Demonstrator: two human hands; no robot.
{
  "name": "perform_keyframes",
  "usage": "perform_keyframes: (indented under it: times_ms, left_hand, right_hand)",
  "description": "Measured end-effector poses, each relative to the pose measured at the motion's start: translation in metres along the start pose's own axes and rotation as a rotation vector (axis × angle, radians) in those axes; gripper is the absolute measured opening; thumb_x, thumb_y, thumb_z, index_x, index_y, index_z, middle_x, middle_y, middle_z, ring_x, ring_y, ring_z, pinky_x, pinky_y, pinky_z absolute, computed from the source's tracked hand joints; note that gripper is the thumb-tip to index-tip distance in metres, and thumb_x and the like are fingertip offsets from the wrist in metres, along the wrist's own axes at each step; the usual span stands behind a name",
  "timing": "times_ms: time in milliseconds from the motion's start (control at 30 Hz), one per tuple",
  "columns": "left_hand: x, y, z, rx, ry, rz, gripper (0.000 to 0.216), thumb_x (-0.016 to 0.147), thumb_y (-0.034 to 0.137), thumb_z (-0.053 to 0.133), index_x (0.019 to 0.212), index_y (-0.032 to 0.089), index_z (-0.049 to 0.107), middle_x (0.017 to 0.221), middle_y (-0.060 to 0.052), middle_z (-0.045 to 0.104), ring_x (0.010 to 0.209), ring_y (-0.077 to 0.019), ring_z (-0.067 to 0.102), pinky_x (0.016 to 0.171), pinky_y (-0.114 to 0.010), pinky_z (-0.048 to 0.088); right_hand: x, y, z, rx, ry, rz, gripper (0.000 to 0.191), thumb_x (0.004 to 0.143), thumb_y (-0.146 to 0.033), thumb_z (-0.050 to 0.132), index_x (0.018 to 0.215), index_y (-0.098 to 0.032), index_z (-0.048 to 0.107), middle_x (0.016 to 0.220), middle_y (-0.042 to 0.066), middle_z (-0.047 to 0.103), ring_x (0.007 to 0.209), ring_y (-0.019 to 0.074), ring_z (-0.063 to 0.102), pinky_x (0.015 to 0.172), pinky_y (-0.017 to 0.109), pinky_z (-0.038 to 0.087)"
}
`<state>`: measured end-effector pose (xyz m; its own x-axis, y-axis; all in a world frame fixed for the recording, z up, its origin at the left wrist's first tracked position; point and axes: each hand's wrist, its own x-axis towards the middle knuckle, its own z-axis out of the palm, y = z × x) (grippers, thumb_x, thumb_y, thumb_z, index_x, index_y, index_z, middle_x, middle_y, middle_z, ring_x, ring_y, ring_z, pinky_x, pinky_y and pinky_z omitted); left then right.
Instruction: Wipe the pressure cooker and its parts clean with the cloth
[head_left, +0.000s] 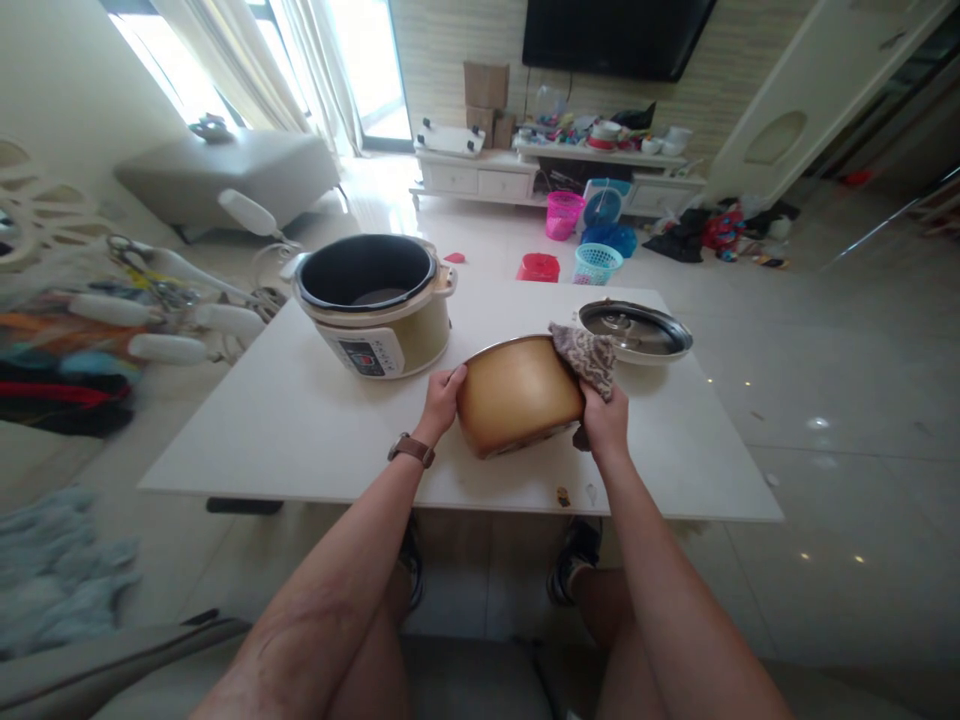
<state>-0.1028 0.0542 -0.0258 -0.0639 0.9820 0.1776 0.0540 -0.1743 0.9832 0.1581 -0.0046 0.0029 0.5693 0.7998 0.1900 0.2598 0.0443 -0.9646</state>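
A gold inner pot (517,398) lies tilted on its side on the white table (300,430), its outer wall facing me. My left hand (442,398) grips the pot's left rim, fingers curled over the edge. My right hand (604,420) holds a patterned brown cloth (587,356) pressed against the pot's upper right side. Behind the pot to the left stands an open rice cooker (375,305) with a dark empty cavity. Its round metal lid (636,331) lies flat on the table to the right.
A rack with clothes and white-handled items (112,320) stands at the left. On the floor beyond the table are pink (562,213), red (538,267) and teal baskets (597,263). A TV stand (555,165) with clutter lines the far wall.
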Motion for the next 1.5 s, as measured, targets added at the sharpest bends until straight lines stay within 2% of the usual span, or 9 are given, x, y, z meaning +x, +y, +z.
perform_keyframes:
  times_ms: [100, 200, 433, 567, 700, 833, 1167, 1333, 1500]
  left_hand:
    - [0.003, 0.009, -0.004, 0.036, -0.048, 0.07, 0.059, 0.085, 0.066, 0.062, 0.056, 0.024, 0.033, 0.058, 0.003, 0.028, 0.059, -0.0121, 0.026, 0.055, -0.029, 0.022]
    - [0.005, 0.024, -0.001, 0.057, -0.042, 0.13, 0.054, 0.086, 0.059, 0.065, 0.059, 0.023, 0.036, 0.06, 0.003, 0.03, 0.061, -0.0124, 0.028, 0.057, -0.029, 0.022]
    - [0.005, 0.034, 0.014, 0.042, -0.016, 0.016, 0.075, 0.084, 0.077, 0.066, 0.051, 0.024, 0.026, 0.053, 0.004, 0.02, 0.053, -0.0096, 0.018, 0.053, -0.032, 0.01]
    - [0.005, 0.031, 0.017, 0.035, -0.026, -0.002, 0.078, 0.082, 0.08, 0.068, 0.049, 0.024, 0.025, 0.05, 0.005, 0.02, 0.051, -0.0085, 0.018, 0.05, -0.031, 0.009]
    - [0.004, 0.031, 0.018, 0.026, -0.056, -0.007, 0.079, 0.081, 0.081, 0.067, 0.047, 0.023, 0.025, 0.049, 0.005, 0.021, 0.048, -0.0074, 0.018, 0.049, -0.031, 0.01]
    - [0.003, 0.033, 0.019, 0.011, -0.067, -0.002, 0.081, 0.079, 0.083, 0.068, 0.046, 0.024, 0.024, 0.048, 0.005, 0.021, 0.049, -0.0071, 0.018, 0.049, -0.031, 0.01]
    - [0.001, 0.031, 0.016, -0.008, -0.025, -0.023, 0.078, 0.078, 0.079, 0.072, 0.047, 0.023, 0.027, 0.049, 0.005, 0.022, 0.049, -0.0071, 0.018, 0.049, -0.029, 0.01]
    - [0.003, 0.016, 0.006, -0.017, -0.004, -0.05, 0.077, 0.079, 0.081, 0.07, 0.047, 0.023, 0.029, 0.049, 0.005, 0.023, 0.05, -0.0077, 0.018, 0.05, -0.029, 0.011]
    - [0.004, 0.001, -0.005, -0.015, -0.014, -0.055, 0.075, 0.079, 0.085, 0.063, 0.05, 0.025, 0.029, 0.051, 0.004, 0.026, 0.053, -0.0099, 0.021, 0.051, -0.03, 0.014]
  right_hand:
    - [0.006, 0.01, -0.001, 0.021, 0.035, 0.114, 0.048, 0.072, -0.06, 0.074, 0.089, -0.015, 0.08, 0.089, 0.01, 0.082, 0.092, 0.0316, 0.07, 0.088, 0.044, 0.056]
    - [0.006, 0.013, -0.001, 0.014, 0.023, 0.111, 0.048, 0.071, -0.06, 0.073, 0.09, -0.016, 0.08, 0.091, 0.011, 0.082, 0.094, 0.0322, 0.071, 0.088, 0.044, 0.055]
    - [0.001, 0.006, -0.002, -0.035, -0.008, 0.031, 0.043, 0.079, -0.056, 0.07, 0.092, -0.017, 0.08, 0.093, 0.011, 0.083, 0.093, 0.0326, 0.073, 0.092, 0.047, 0.057]
    - [-0.007, -0.016, -0.009, -0.15, -0.122, -0.27, 0.04, 0.087, -0.043, 0.067, 0.116, -0.018, 0.081, 0.117, 0.014, 0.083, 0.11, 0.0342, 0.075, 0.101, 0.048, 0.057]
    - [-0.018, -0.047, -0.019, -0.409, -0.381, -0.692, 0.056, 0.085, -0.026, 0.066, 0.14, -0.027, 0.074, 0.156, 0.009, 0.066, 0.147, 0.0353, 0.058, 0.121, 0.053, 0.044]
    - [-0.022, -0.059, -0.025, -0.529, -0.509, -0.824, 0.066, 0.081, -0.022, 0.065, 0.146, -0.033, 0.07, 0.163, 0.003, 0.06, 0.156, 0.0352, 0.049, 0.124, 0.054, 0.041]
    - [-0.01, -0.04, -0.021, -0.148, -0.386, -0.533, 0.048, 0.086, -0.025, 0.067, 0.133, -0.026, 0.076, 0.15, 0.007, 0.071, 0.141, 0.031, 0.064, 0.124, 0.05, 0.047]
    - [-0.007, -0.025, -0.013, -0.003, -0.242, -0.283, 0.039, 0.086, -0.04, 0.071, 0.117, -0.019, 0.08, 0.122, 0.011, 0.082, 0.118, 0.0328, 0.073, 0.111, 0.049, 0.053]
    - [0.0, -0.002, -0.006, 0.023, -0.084, 0.01, 0.043, 0.08, -0.055, 0.072, 0.098, -0.016, 0.081, 0.098, 0.01, 0.083, 0.1, 0.0328, 0.073, 0.097, 0.048, 0.056]
